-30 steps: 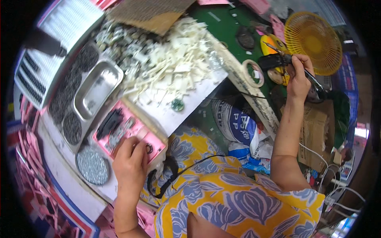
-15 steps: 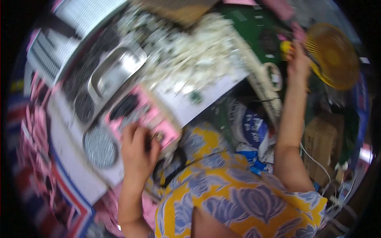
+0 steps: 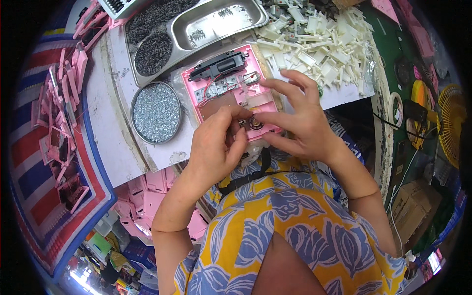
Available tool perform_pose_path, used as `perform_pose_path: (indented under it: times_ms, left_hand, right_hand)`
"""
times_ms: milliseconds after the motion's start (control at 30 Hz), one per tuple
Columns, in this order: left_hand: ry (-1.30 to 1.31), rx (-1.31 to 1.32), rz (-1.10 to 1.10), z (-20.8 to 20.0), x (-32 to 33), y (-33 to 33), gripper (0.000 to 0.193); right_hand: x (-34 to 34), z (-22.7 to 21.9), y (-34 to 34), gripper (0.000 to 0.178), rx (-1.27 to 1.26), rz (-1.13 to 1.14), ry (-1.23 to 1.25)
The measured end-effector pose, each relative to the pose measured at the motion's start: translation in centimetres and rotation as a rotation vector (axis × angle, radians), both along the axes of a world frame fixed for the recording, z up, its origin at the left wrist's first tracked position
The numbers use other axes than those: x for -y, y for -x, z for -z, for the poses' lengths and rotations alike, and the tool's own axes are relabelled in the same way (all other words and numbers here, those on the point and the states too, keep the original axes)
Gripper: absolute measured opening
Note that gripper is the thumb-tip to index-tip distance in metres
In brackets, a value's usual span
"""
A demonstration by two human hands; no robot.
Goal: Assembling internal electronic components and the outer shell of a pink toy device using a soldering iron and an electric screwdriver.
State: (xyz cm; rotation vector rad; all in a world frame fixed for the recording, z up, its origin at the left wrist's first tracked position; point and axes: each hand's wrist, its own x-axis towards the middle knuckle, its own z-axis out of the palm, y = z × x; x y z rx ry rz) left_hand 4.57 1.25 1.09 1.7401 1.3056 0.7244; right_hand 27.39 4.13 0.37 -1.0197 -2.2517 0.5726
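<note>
A pink plastic casing (image 3: 270, 107) lies on the table before me, holding a long black part (image 3: 221, 66), a metal strip (image 3: 219, 88), thin red wires and a brown board (image 3: 214, 105). Low in the casing sits a small round black-and-metal part (image 3: 255, 123). My left hand (image 3: 216, 142) reaches over the casing's near left corner, thumb and fingers closed beside the round part; whatever is between them is hidden. My right hand (image 3: 302, 123) comes from the right, fingers spread, its index fingertip at the round part and thumb by the casing's near edge.
Left of the casing stands a round tin of small silvery pieces (image 3: 156, 113). Behind are a metal tray (image 3: 216, 22) with dark screws and a heap of white plastic parts (image 3: 314, 44). A yellow-and-black tool (image 3: 419, 98) and a yellow fan guard (image 3: 450, 123) are at right.
My right hand has come back from the yellow tool at the far right to the casing. My left hand has stayed at the casing, its fingers now by the round part. The view has turned.
</note>
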Motion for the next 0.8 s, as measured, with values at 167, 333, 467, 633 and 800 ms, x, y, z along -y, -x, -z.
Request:
perform_pose_path:
  times_ms: [167, 333, 467, 633, 800]
  left_hand:
    - [-0.57, -0.155, -0.008, 0.8, -1.8, 0.0, 0.029]
    - [-0.701, -0.468, 0.019, 0.6, -6.1, -0.6, 0.022]
    - [-0.69, -0.553, 0.024, 0.6, -6.6, 1.8, 0.023]
    - [-0.705, -0.546, -0.034, 1.2, -5.8, 2.0, 0.026]
    - [-0.716, -0.533, -0.055, 2.1, -5.1, 1.6, 0.035]
  right_hand:
    - [1.6, 0.1, 1.7, 0.033, 0.118, 0.136, 0.056]
    - [0.6, -0.4, 1.2, 0.025, 0.019, 0.128, 0.06]
    - [-3.2, -0.2, 0.8, 0.013, -0.096, 0.203, 0.108]
    - [-6.2, -0.2, 3.7, 0.025, 0.232, 0.225, 0.027]
    - [-6.2, -1.6, 4.8, 0.024, 0.387, 0.219, 0.012]
